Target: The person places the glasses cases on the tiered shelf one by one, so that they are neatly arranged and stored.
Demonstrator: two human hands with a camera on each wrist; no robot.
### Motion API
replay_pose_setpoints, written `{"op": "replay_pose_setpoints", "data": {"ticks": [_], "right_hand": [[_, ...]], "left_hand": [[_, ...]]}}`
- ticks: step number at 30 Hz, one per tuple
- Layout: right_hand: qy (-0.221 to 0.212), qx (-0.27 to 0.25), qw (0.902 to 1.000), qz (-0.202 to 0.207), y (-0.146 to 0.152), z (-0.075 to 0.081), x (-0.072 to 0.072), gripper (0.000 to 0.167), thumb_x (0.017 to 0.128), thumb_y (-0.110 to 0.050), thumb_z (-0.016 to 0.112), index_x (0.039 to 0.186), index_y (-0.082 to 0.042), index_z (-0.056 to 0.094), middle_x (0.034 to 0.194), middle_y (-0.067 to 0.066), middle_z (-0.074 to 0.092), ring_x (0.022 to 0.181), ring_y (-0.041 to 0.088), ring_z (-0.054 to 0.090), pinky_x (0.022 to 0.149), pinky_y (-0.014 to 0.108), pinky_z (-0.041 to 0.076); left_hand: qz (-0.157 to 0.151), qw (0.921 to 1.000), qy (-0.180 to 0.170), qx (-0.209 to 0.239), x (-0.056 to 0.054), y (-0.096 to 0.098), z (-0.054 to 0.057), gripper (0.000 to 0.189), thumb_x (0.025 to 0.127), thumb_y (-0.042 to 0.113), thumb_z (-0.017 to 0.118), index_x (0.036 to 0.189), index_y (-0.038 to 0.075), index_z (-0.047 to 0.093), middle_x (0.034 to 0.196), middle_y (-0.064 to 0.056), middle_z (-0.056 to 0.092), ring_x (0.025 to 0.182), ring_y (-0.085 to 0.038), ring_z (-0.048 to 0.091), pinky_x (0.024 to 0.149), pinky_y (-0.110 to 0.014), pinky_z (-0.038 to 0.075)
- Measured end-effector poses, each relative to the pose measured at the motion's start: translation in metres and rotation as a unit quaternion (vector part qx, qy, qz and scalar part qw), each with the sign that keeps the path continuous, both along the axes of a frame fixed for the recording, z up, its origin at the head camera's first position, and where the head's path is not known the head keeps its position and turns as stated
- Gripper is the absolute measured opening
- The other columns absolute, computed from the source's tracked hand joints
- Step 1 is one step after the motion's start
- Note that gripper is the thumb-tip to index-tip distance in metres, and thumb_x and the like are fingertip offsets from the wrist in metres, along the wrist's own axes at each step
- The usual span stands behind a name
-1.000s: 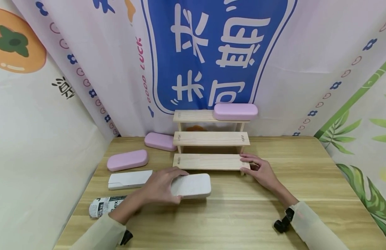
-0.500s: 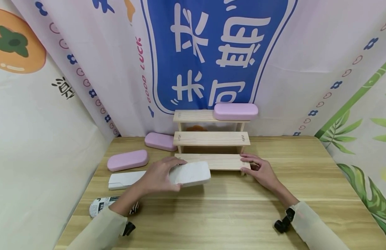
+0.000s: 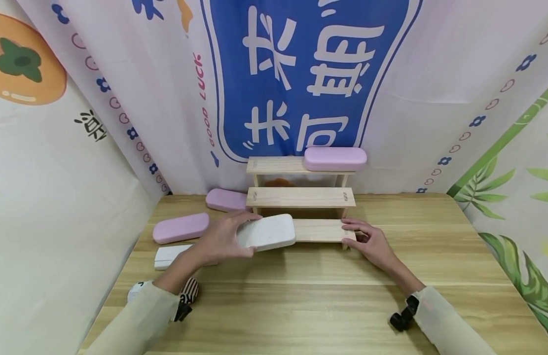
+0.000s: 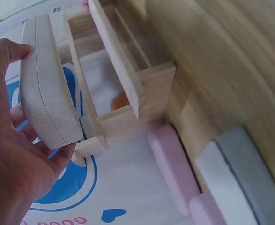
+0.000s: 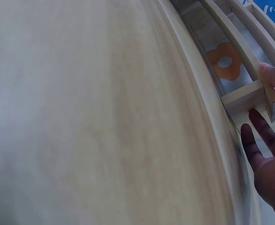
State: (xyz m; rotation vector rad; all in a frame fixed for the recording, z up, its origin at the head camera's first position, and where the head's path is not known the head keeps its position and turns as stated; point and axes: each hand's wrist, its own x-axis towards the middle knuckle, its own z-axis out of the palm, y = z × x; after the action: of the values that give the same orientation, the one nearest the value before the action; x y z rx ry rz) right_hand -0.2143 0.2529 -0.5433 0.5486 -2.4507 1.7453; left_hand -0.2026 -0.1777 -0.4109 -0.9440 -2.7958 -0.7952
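My left hand (image 3: 222, 236) grips a white glasses case (image 3: 269, 231) by its left end, thumb on one side and fingers on the other. The case is slightly tilted, in front of and partly covering the lowest board of a three-tier wooden display stand (image 3: 300, 197). A seam runs along its side in the left wrist view. My right hand (image 3: 373, 246) holds the right end of that lowest board, with the thumb and fingers around its edge (image 5: 271, 101). On the top tier, at the right, lies a pink glasses case (image 3: 336, 159).
Left of the stand lie two more pink cases, one (image 3: 226, 199) against it and one (image 3: 180, 228) nearer. A white case (image 3: 167, 257) and a printed cylindrical item (image 3: 190, 291) are partly hidden by my left arm. A printed curtain (image 3: 433, 98) hangs behind the wooden table (image 3: 389, 305).
My left hand has raised the white case and moved it away from me, from before the stand to over the left part of its lowest board. My right hand has stayed put.
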Motion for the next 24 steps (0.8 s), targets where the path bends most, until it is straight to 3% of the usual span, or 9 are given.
{"op": "replay_pose_setpoints", "data": {"ticks": [17, 24], "right_hand": [[0.01, -0.014, 0.9998, 0.008, -0.001, -0.003, -0.001, 0.035, 0.093, -0.006, 0.081, 0.127, -0.006, 0.076, 0.147, 0.015, 0.063, 0.129, -0.001, 0.059, 0.089, 0.017, 0.057], [0.007, -0.014, 0.9998, 0.007, -0.001, -0.003, -0.001, 0.035, 0.093, -0.006, 0.081, 0.128, -0.006, 0.075, 0.148, 0.014, 0.063, 0.13, -0.001, 0.059, 0.091, 0.018, 0.057]], "left_hand": [[0.001, 0.9989, 0.047, -0.004, -0.02, 0.003, 0.026, 0.073, 0.066, 0.035, 0.093, 0.132, 0.014, 0.071, 0.123, -0.007, 0.074, 0.105, -0.021, 0.067, 0.081, -0.039, 0.057], [0.004, 0.9988, 0.047, -0.007, -0.027, 0.004, 0.033, 0.072, 0.067, 0.036, 0.091, 0.133, 0.015, 0.071, 0.118, -0.005, 0.075, 0.093, -0.018, 0.065, 0.071, -0.032, 0.053]]}}
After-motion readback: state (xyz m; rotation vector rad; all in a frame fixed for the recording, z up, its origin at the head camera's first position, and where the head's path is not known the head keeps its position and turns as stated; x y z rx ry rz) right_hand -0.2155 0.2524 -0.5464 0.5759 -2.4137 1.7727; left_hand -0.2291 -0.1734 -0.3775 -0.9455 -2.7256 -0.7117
